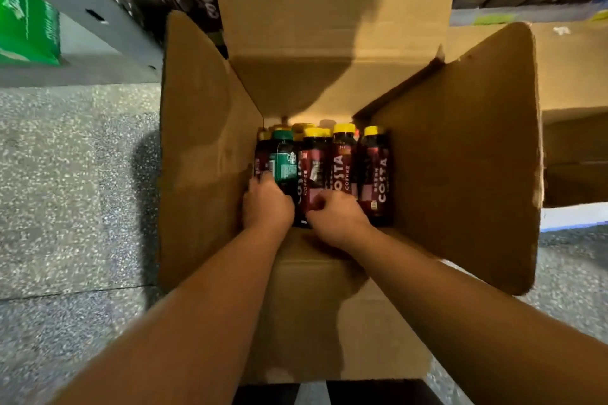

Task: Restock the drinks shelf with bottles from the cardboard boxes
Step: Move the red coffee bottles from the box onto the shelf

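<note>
bottles (342, 154) in the open cardboard box (460, 157), both hands on them
left hand (268, 203) has its fingers curled round the base of the green-capped bottle (283, 162) at the row's left; right hand (332, 217) grips the base of the maroon costa bottle (312, 171) just beside it.

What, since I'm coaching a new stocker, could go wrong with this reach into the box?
The green bottle sits tight among the yellow-capped bottles; pulling it with the left hand may drag or knock neighbours. The right hand grips a Costa bottle far from its cap, so it could slip.
</note>
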Available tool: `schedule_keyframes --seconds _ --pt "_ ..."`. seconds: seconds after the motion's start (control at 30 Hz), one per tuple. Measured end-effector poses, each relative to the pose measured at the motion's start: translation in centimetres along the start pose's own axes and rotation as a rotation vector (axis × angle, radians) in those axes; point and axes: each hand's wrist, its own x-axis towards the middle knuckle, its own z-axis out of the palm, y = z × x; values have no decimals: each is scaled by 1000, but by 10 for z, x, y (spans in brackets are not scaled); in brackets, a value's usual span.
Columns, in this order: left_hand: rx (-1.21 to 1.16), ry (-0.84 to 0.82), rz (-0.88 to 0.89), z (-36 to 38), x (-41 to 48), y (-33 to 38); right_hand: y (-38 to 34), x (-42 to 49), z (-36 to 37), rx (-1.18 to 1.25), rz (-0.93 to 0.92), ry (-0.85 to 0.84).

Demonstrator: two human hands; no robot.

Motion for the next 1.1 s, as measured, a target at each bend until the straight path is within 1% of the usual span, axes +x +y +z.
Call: schedule_keyframes --seconds 0.13,0.33,0.53,0.6,0.7,0.77,0.87,0.97,1.1 --pt "-73 -26 -38 17 24 -7 0 19 0 59 -3 -15" --pt "-183 -68 -79 29 45 -10 7 24 3 142 73 -51" --pt "-270 -52 -143 17 38 -3 5 12 -14 157 61 -21" --pt "-300 -35 -112 2 22 5 -2 -2 -24 173 54 10" --pt "-351 -28 3 -30 -8 23 -19 -30 -42 187 15 63" --pt "-457 -49 75 -54 -30 36 -33 -51 -58 193 -14 95" --pt "-591 -95 129 -95 -67 56 -55 -87 -86 258 -40 118" --pt "-715 -153 182 -139 -103 73 -76 -122 -112 326 -118 115" --pt "-749 -179 269 -199 -149 91 -106 -175 -147 566 -123 24"
